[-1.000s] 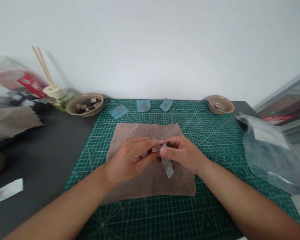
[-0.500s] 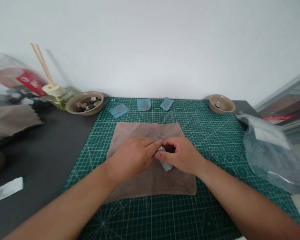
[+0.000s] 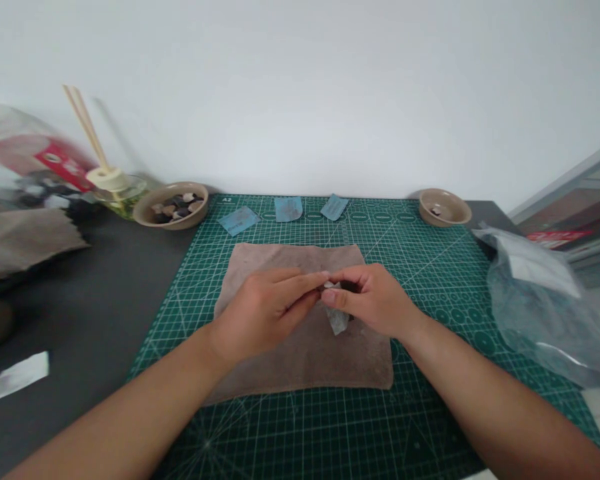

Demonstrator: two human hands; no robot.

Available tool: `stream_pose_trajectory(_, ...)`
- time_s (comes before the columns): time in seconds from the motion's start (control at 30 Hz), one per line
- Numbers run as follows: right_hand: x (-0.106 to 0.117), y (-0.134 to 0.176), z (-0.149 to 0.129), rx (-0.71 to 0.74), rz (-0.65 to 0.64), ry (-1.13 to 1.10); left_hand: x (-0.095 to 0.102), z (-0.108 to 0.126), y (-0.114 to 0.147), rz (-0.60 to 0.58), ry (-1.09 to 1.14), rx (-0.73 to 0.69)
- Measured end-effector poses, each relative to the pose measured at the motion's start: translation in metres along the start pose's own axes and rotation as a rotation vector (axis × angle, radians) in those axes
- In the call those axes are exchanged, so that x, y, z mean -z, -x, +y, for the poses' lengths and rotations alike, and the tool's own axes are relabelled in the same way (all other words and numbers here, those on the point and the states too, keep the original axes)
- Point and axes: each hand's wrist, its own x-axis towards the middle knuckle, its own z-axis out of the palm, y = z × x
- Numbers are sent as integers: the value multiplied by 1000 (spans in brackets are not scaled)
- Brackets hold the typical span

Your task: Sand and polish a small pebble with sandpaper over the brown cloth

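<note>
Over a brownish-pink cloth (image 3: 310, 360), both of my hands meet at a small pale pebble-like piece, mostly hidden by the fingertips. A thin, crumpled, pale grey sheet (image 3: 338, 321) hangs below my right thumb. My right hand (image 3: 375, 297) is closed in a pinch, with the sheet between thumb and curled fingers. My left hand (image 3: 267, 307) is closed too, its fingers pressed together and their tips against the pale piece; its exact grip is hidden.
A green cutting mat (image 3: 430, 267) lies under the cloth. Behind are several blue paper squares (image 3: 289, 209), a bowl of stones (image 3: 173, 217) at left and a bowl (image 3: 445, 217) with a small stone at right. A reed diffuser (image 3: 115, 183) and a plastic bag (image 3: 540, 300) flank the mat.
Both hands have shifted slightly to the right. The left fingers now lie straighter, and the grey sheet shows more below the right thumb.
</note>
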Motion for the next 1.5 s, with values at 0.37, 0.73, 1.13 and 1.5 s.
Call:
stream_pose_trajectory(0.37,-8,3,-3,-77,-293,-597,11,7,-9,-166,922,339)
stream_pose_trajectory(0.73,-5,1,2,-91,-110,-186,9,9,-6,-127,219,21)
stream_pose_trajectory(1.13,-5,2,2,-125,-121,-280,9,10,-7,-100,262,20)
stream_pose_trajectory(1.5,-5,2,1,-139,-138,-348,6,11,-8,-96,342,47)
